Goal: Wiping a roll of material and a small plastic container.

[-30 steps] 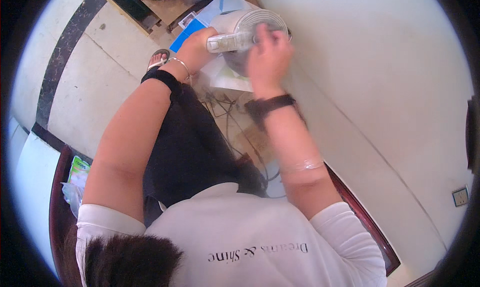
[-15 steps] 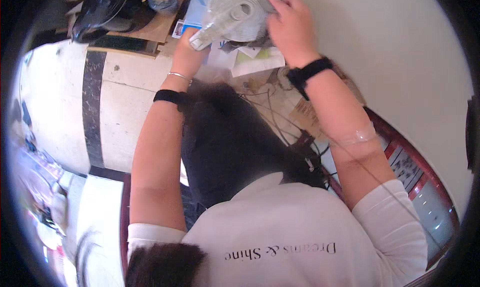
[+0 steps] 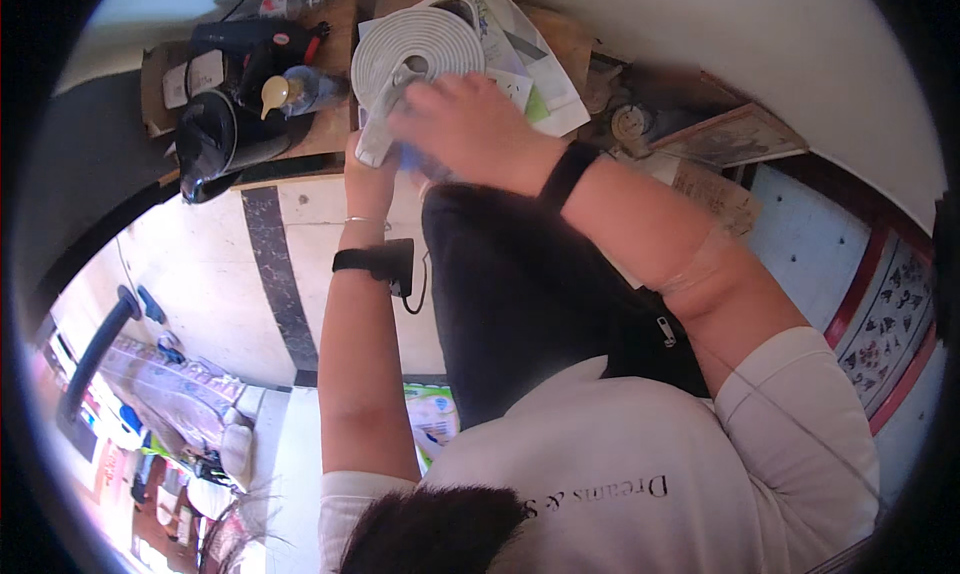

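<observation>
A flat spiral coil of whitish strip (image 3: 440, 36) is at the top of the head view, its straight end piece (image 3: 374, 140) slanting down toward me. My left hand (image 3: 370, 182) is closed around that lower end, its fingers partly hidden behind the strip. Across the coil's near right side lies my right hand (image 3: 470, 122), smeared by motion, with its fingertips next to the end piece. Whether those fingers grip the strip is unclear. Something blue (image 3: 424, 162) shows below my right hand.
Papers (image 3: 548, 89) lie behind and right of the coil on a wooden surface. To the left stand a black kettle (image 3: 208, 139), a bottle with a yellowish top (image 3: 305, 91) and a cardboard box (image 3: 158, 94). A framed panel (image 3: 725, 134) leans at the right.
The view has shifted, bringing more of the tabletop into sight. My right hand has moved from the coil's far right edge to its near side, by the end piece. The left hand keeps its hold.
</observation>
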A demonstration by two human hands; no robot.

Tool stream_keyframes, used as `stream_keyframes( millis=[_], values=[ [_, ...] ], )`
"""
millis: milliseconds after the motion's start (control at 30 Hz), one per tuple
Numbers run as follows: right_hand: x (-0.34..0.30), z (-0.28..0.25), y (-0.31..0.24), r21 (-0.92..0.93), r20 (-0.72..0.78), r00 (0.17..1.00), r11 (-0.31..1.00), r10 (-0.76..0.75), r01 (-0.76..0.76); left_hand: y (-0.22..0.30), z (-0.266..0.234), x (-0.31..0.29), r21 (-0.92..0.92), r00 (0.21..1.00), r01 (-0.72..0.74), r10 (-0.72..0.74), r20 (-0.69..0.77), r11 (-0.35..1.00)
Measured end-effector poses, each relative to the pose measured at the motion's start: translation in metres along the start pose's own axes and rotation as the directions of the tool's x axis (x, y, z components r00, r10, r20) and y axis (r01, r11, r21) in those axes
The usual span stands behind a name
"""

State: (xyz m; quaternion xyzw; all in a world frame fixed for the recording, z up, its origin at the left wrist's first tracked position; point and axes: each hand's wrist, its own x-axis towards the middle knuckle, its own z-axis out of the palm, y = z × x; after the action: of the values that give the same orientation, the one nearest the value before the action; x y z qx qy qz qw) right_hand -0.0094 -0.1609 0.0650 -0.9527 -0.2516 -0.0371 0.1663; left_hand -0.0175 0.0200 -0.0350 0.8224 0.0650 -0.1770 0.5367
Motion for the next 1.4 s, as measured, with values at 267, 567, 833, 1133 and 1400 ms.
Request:
stream_keyframes(
  millis=[267, 567, 833, 1133, 1400],
  values=[
    [0.010, 0.015, -0.002, 0.113, -0.289, 0.856, 0.903, 0.429, -0.414, 0.014, -0.009, 0.003, -0.089, 0.992, 0.043, -0.032, 0.124, 0.995],
    [-0.006, 0.031, 0.000, 0.181, -0.378, 0.923, 0.984, 0.067, 0.003, 0.049, -0.015, -0.003, 0.026, 0.990, 0.033, -0.036, 0.133, 0.999],
    [-0.013, 0.030, 0.004, 0.155, -0.430, 0.898, 0.988, 0.094, -0.030, 0.090, -0.059, 0.004, -0.337, 0.824, 0.537, -0.395, 0.407, 0.773],
    [-0.022, 0.033, 0.010, 0.412, -0.504, 0.837, 0.911, 0.214, 0.015, 0.084, -0.002, 0.047, -0.057, 0.964, 0.202, -0.209, -0.163, 0.978],
    [-0.022, 0.060, 0.023, 0.827, -0.266, 0.512, 0.466, 0.817, -0.314, 0.063, -0.013, 0.046, 0.876, 0.952, 0.096, 0.214, -0.220, 0.473]
  ],
)
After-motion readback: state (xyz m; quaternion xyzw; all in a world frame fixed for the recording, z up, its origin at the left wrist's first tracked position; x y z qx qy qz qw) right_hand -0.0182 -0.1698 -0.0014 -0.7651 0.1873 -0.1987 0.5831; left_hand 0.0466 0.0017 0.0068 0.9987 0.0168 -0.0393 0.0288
